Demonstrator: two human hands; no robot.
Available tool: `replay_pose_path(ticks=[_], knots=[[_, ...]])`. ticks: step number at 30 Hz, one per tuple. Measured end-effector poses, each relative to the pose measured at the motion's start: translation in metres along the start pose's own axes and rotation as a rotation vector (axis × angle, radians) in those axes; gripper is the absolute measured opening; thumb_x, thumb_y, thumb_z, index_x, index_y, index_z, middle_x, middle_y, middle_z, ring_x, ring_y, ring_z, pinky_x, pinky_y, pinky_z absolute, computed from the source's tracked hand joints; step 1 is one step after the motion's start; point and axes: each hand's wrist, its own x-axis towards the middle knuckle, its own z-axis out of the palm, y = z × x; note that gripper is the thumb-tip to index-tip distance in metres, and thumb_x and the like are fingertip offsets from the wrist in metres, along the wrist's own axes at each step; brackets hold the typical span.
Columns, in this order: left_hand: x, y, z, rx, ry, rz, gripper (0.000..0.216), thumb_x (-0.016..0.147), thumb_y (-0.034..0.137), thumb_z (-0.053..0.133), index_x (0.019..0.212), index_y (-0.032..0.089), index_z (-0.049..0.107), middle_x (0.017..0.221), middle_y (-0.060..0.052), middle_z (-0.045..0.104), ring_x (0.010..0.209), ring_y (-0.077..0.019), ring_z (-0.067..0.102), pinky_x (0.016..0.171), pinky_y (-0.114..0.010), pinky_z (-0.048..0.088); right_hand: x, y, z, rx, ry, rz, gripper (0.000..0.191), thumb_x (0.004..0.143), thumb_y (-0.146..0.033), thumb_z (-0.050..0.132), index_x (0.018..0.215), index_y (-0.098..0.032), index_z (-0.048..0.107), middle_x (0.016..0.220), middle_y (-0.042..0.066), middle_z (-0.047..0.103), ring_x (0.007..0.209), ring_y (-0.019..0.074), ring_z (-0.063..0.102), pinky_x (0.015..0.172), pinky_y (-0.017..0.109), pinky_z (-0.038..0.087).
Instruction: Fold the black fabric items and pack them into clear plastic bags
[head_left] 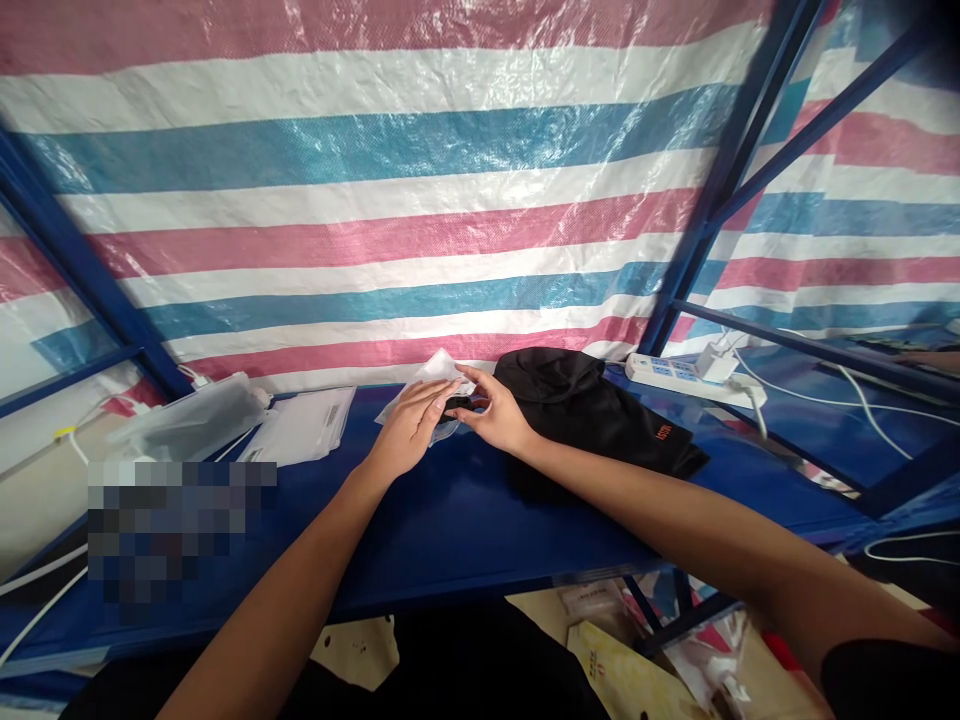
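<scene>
A crumpled clear plastic bag [437, 367] lies near the back of the blue tabletop, partly beneath my hands. My left hand [407, 428] is closed on it, the fingers laid over its top and the thumb alongside. Between both hands shows a small black object [457, 404], mostly hidden, whose kind I cannot make out. My right hand [499, 412] curves its thumb and fingers around that object from the right. Just right of the hands, black folded cloth [585, 420] with small orange lettering rests on the tabletop.
White flat packets [304, 425] and a translucent pouch [199, 415] lie at left, near a pixelated patch. A white power strip [675, 378] with a plugged-in charger and cables stands at right. Blue metal posts [731, 190] frame the blue table [450, 530]; striped sheeting [390, 230] hangs behind.
</scene>
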Motion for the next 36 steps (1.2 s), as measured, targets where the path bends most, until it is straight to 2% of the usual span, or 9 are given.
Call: replay_pose_path(ticks=[3, 7, 15, 19, 24, 26, 30, 33, 36], knots=[[0.002, 0.005, 0.003, 0.055, -0.002, 0.026, 0.049, 0.119, 0.037, 0.034, 0.158, 0.029, 0.063, 0.160, -0.005, 0.064, 0.154, -0.0258, 0.053, 0.134, -0.053, 0.032, 0.003, 0.003, 0.002, 0.023, 0.054, 0.098, 0.064, 0.082, -0.034, 0.083, 0.142, -0.024, 0.065, 0.117, 0.007, 0.075, 0.083, 0.0192, 0.070, 0.073, 0.034, 0.062], [0.003, 0.012, 0.009, 0.104, -0.090, 0.059, 0.050, 0.119, 0.036, 0.032, 0.159, 0.032, 0.061, 0.165, -0.001, 0.059, 0.163, -0.0251, 0.042, 0.138, -0.056, 0.022, 0.006, 0.008, 0.001, -0.003, 0.156, 0.189, 0.061, 0.078, -0.033, 0.078, 0.136, -0.022, 0.060, 0.103, 0.001, 0.070, 0.069, 0.0160, 0.064, 0.066, 0.032, 0.058], [0.004, 0.017, 0.022, -0.093, -0.173, 0.005, 0.052, 0.120, 0.041, 0.028, 0.159, 0.031, 0.062, 0.168, 0.001, 0.054, 0.165, -0.0239, 0.038, 0.141, -0.055, 0.015, 0.008, 0.015, -0.006, -0.261, 0.259, 0.031, 0.038, 0.087, -0.026, 0.065, 0.124, -0.021, 0.060, 0.100, 0.004, 0.064, 0.084, 0.0231, 0.063, 0.079, 0.039, 0.056], [0.005, 0.004, 0.024, -0.155, -0.020, -0.037, 0.053, 0.119, 0.045, 0.031, 0.157, 0.029, 0.065, 0.165, -0.001, 0.059, 0.162, -0.0242, 0.043, 0.139, -0.050, 0.025, 0.012, 0.014, -0.009, -0.247, 0.155, -0.059, 0.029, 0.093, -0.030, 0.068, 0.120, -0.021, 0.062, 0.110, 0.008, 0.065, 0.096, 0.0256, 0.065, 0.087, 0.041, 0.058], [0.004, -0.014, 0.018, -0.206, 0.155, -0.128, 0.057, 0.118, 0.052, 0.033, 0.151, 0.024, 0.070, 0.159, -0.006, 0.065, 0.155, -0.0262, 0.053, 0.135, -0.046, 0.035, 0.009, 0.010, -0.006, -0.094, -0.070, -0.097, 0.069, 0.089, -0.043, 0.084, 0.149, -0.025, 0.055, 0.134, 0.013, 0.060, 0.113, 0.0286, 0.063, 0.086, 0.041, 0.062], [0.002, -0.016, 0.013, -0.224, 0.147, -0.144, 0.057, 0.118, 0.053, 0.034, 0.149, 0.024, 0.071, 0.159, -0.006, 0.065, 0.155, -0.0265, 0.054, 0.135, -0.045, 0.035, 0.008, 0.010, -0.004, -0.057, -0.091, -0.075, 0.070, 0.089, -0.041, 0.083, 0.152, -0.027, 0.055, 0.136, 0.013, 0.059, 0.110, 0.0275, 0.064, 0.082, 0.040, 0.062], [0.000, -0.009, 0.008, -0.229, 0.044, -0.131, 0.054, 0.118, 0.051, 0.035, 0.150, 0.026, 0.071, 0.160, -0.003, 0.064, 0.159, -0.0263, 0.048, 0.137, -0.046, 0.031, 0.010, 0.013, -0.004, -0.031, 0.042, 0.017, 0.045, 0.087, -0.036, 0.082, 0.127, -0.024, 0.066, 0.114, 0.007, 0.067, 0.089, 0.0220, 0.066, 0.076, 0.036, 0.059], [0.001, -0.002, 0.011, -0.227, -0.038, -0.104, 0.053, 0.118, 0.049, 0.034, 0.151, 0.029, 0.071, 0.162, -0.001, 0.062, 0.163, -0.0262, 0.041, 0.139, -0.047, 0.025, 0.012, 0.016, -0.006, -0.051, 0.135, 0.048, 0.032, 0.084, -0.031, 0.080, 0.110, -0.022, 0.064, 0.090, 0.000, 0.065, 0.076, 0.0191, 0.064, 0.074, 0.033, 0.055], [0.001, 0.002, 0.014, -0.203, -0.077, -0.067, 0.051, 0.118, 0.047, 0.034, 0.154, 0.031, 0.067, 0.165, -0.001, 0.059, 0.165, -0.0271, 0.037, 0.140, -0.051, 0.020, 0.012, 0.018, -0.008, -0.081, 0.170, 0.076, 0.024, 0.087, -0.033, 0.078, 0.103, -0.022, 0.064, 0.079, -0.002, 0.064, 0.068, 0.0181, 0.061, 0.071, 0.032, 0.052]])
